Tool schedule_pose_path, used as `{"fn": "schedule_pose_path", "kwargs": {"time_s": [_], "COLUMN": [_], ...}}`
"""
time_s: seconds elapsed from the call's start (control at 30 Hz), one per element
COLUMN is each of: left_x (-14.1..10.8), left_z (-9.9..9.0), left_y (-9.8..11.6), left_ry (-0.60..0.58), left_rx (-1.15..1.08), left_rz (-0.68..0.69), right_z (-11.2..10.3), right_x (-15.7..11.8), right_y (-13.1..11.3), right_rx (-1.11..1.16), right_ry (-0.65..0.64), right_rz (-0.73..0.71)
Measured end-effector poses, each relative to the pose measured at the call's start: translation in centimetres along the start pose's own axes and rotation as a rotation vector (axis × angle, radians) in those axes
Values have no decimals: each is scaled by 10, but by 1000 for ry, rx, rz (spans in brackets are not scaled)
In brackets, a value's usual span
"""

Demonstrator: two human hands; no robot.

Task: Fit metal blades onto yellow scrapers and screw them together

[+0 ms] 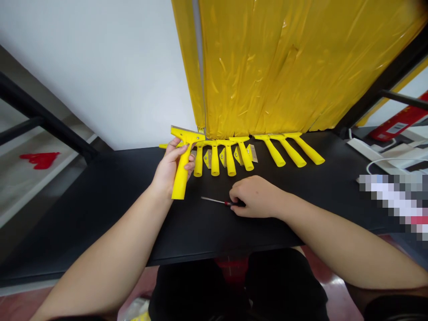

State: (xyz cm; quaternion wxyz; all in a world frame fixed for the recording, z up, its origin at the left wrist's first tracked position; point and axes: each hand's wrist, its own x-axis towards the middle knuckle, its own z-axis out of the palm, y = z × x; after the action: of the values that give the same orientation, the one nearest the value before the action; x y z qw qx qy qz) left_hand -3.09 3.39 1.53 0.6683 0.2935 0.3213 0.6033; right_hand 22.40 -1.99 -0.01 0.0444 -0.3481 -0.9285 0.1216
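Note:
My left hand [167, 171] is wrapped round a yellow scraper [181, 176], lifted over the black table with its wide head up and its handle pointing down. To its right, my right hand [257, 197] is closed on a screwdriver [214, 200], whose thin shaft points left, low over the tabletop. Behind my hands several yellow scrapers [215, 160] lie in a row, handles towards me, with small yellow pieces and metal blades [254, 154] between them. Farther right lie three more yellow scrapers [290, 150].
Yellow plastic sheeting [274, 67] and a white panel [110, 71] stand behind the black table [100, 214]. White objects with a cable [377, 156] and a red item [397, 122] are at the right. Black frame bars rise at both sides.

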Motion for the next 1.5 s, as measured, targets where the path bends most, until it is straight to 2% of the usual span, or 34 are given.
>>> {"fn": "schedule_pose_path", "kwargs": {"time_s": [0.07,0.17,0.23,0.3,0.4,0.47,0.7,1.17,1.27,1.4,1.5], "left_x": [1,3,3,2,-1,-1,3,-2,-3,-5,-8], "left_z": [-1,-3,-4,-4,-2,-2,-6,-6,-5,-4,-4], "left_y": [-1,-5,-9,-13,-21,-25,-34,-37,-39,-47,-51], "left_ry": [10,6,2,2,-20,-49,-101,-179,-198,-222,-255], "left_rx": [1,15,43,91,174,213,257,305,360,484,561], "left_rz": [6,25,38,44,58,72,79,62,107,241,300], "right_z": [-7,-16,-17,-14,-4,1,6,9,9,5,3], "right_x": [-4,-10,-12,-11,-5,-2,2,3,3,1,1], "right_y": [10,39,61,80,94,94,85,88,88,85,84], "right_rx": [92,395,603,741,783,762,714,717,702,607,596], "right_ry": [22,78,213,407,625,685,694,640,660,727,719], "right_rz": [0,22,65,157,229,234,239,251,243,206,216]}}
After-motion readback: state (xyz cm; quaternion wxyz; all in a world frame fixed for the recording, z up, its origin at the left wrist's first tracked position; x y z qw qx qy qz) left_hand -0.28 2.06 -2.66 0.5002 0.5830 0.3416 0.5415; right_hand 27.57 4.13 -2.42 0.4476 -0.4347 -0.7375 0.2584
